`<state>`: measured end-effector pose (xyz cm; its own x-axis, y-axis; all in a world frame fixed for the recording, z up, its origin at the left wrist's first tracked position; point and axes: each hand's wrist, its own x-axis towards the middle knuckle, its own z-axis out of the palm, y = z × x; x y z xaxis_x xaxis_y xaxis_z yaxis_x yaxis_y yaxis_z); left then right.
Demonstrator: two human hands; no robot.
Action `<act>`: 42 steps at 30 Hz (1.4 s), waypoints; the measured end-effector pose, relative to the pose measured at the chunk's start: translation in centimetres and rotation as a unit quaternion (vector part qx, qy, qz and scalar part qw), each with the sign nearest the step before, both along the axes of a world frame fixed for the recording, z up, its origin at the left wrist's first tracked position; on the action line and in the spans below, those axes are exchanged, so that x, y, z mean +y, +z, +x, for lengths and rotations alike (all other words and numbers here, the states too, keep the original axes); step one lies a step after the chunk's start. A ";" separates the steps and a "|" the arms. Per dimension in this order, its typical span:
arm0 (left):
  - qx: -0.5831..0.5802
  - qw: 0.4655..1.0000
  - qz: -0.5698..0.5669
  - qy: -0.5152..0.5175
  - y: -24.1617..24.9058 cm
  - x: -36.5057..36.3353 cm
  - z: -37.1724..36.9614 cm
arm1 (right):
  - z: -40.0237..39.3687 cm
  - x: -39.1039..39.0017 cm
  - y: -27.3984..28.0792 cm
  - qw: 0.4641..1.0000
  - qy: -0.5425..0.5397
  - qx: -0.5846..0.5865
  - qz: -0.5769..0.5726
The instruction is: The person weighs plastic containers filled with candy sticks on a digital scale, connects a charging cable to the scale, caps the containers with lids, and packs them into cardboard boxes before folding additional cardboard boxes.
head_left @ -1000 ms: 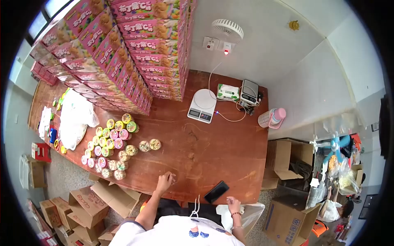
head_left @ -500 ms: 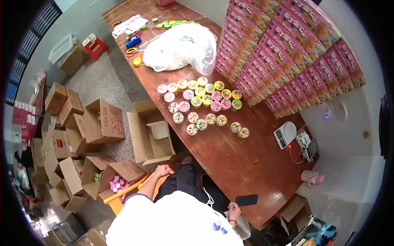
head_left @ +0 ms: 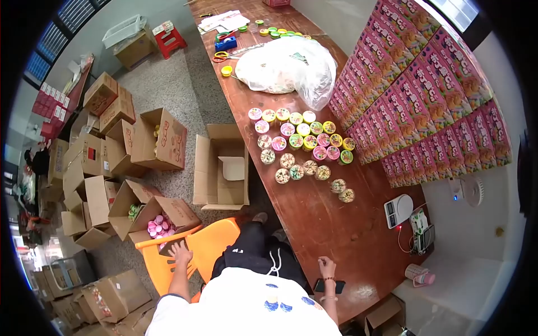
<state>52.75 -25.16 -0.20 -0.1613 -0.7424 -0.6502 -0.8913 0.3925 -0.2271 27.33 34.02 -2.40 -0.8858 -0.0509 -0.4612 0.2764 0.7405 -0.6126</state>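
Note:
My left hand has its fingers spread at the back of the orange chair, near the open box of pink-lidded tubs. At the wooden table's edge, my right hand has its fingers curled in, with nothing visible in them. Its wrist, with a beaded bracelet, lies across a black phone. Farther up the table stand several round tubs with yellow, pink and green lids. Nearer are several tubs with pale contents.
A white plastic bag, scissors and papers lie at the table's far end. Stacked pink boxes line the right side, above a white scale. Open cartons stand on the floor at left.
The view has shifted. My left hand has moved from beside my leg to the chair back, fingers now spread. My right hand has moved forward past the phone, and more of the orange chair shows.

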 end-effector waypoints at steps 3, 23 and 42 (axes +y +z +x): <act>-0.043 0.997 -0.014 0.055 0.7 -1.4 4.2 | -2.6 -0.1 -0.1 0.998 0.057 0.016 0.001; -0.068 0.966 -0.146 0.203 4.6 1.3 22.0 | -3.2 3.7 -2.2 0.955 0.273 -0.095 0.068; 0.300 0.863 0.292 0.284 -4.7 9.3 13.5 | -3.7 -11.2 -1.5 0.935 0.347 -0.072 0.015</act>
<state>66.28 -15.91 -4.94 -0.3169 -0.3872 -0.8658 -0.8659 -0.2543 0.4307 23.66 22.86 -3.86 -0.5730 -0.5758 -0.5832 -0.1987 0.7879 -0.5828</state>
